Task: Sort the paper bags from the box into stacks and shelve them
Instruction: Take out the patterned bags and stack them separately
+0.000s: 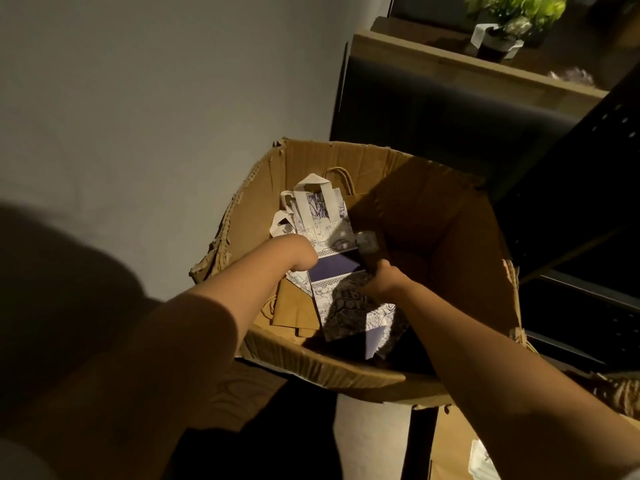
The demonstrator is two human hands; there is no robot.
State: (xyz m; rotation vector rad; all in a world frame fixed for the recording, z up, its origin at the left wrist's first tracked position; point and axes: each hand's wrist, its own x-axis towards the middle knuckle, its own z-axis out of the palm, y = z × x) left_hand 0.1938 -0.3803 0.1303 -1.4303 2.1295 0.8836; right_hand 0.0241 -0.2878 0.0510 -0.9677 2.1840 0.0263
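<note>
Right hand point(381, 280) grips printed bag point(349, 306) lying lengthwise toward the viewer.

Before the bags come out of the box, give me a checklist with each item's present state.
1. Right hand grips the patterned bag: ok, fingers curled at its edge.
2. Left hand's hold: cannot tell, the hand is hidden under the patterned bags; only the forearm shows.
3. Cardboard box open on top: ok, nothing covers it.
4. Bags sorted: not ok, brown bags and patterned bags lie mixed in the box.
5. Handles free of tangles: cannot tell, the white handles and the brown handle overlap at the far end.
</note>
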